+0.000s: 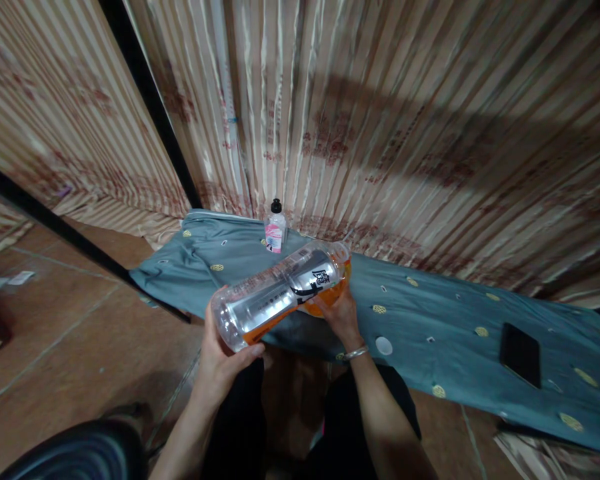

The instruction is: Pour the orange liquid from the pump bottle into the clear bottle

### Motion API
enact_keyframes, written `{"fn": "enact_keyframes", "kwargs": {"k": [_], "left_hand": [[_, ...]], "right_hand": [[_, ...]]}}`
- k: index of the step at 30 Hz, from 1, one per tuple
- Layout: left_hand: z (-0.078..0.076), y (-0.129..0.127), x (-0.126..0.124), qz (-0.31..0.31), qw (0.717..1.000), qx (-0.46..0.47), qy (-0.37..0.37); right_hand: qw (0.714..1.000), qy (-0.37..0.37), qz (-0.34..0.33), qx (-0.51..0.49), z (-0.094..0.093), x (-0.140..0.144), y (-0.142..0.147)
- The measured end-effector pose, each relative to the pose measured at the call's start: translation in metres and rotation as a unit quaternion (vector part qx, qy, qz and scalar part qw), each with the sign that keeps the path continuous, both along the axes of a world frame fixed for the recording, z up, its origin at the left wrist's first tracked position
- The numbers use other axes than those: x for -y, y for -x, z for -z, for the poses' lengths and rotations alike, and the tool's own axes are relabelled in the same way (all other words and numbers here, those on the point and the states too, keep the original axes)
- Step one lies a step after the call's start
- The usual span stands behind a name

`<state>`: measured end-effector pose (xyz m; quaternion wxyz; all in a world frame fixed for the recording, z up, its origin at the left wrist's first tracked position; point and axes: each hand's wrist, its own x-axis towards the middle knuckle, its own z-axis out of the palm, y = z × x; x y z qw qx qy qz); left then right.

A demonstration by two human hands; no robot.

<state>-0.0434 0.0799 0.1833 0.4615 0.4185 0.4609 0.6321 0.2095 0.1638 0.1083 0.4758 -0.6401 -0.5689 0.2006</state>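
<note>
My left hand (225, 360) is wrapped round the base of a large clear plastic bottle (270, 297) with a silver label and black lettering. The bottle lies tilted, its uncapped-looking neck to the right and slightly higher in the picture. Under the neck end is an orange container (333, 293), mostly covered by the bottle and my fingers, so its shape is unclear. Closed against this orange container is my right hand (343, 317), with a silver bracelet at the wrist. A small clear bottle (275, 230) with a black cap and pink label stands upright behind.
A green patterned cloth (410, 320) covers the narrow table. On it lie a white round disc (383, 345) and a black phone (521, 355). A striped curtain (300, 133) hangs behind. Black poles (150, 100) rise at the left, and a dark round seat (75, 453) is at lower left.
</note>
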Motion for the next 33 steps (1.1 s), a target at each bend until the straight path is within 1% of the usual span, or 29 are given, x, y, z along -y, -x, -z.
{"fn": "enact_keyframes", "kwargs": {"k": [4,10,13,14,19,25,28,30,33], "left_hand": [[0.000,0.000,0.000,0.012,0.999,0.026,0.014],[0.007,0.002,0.002,0.027,0.998,0.049,0.034],[0.006,-0.002,0.005,0.006,0.996,0.076,0.048],[0.005,-0.004,0.006,-0.010,0.995,0.087,0.051],[-0.003,-0.013,0.011,-0.023,0.990,0.116,0.072],[-0.004,-0.012,0.014,-0.033,0.989,0.122,0.078],[-0.001,-0.010,0.015,-0.035,0.989,0.117,0.081],[0.001,-0.008,0.016,-0.026,0.991,0.108,0.081],[0.004,-0.006,0.016,-0.025,0.992,0.102,0.075]], "right_hand": [[1.000,0.001,0.007,-0.007,-0.001,0.001,0.002],[1.000,0.009,0.003,-0.010,-0.002,0.002,0.002],[1.000,0.011,-0.003,-0.004,-0.001,0.002,0.002],[1.000,0.009,-0.004,-0.001,-0.001,0.002,0.002],[1.000,0.004,0.001,0.007,-0.003,0.003,0.004],[1.000,0.026,-0.002,-0.011,-0.008,0.005,0.005],[0.999,0.029,-0.015,-0.024,-0.009,0.005,0.005],[0.999,0.030,-0.022,-0.031,-0.009,0.005,0.005],[0.999,0.029,-0.018,-0.028,-0.007,0.004,0.004]]}}
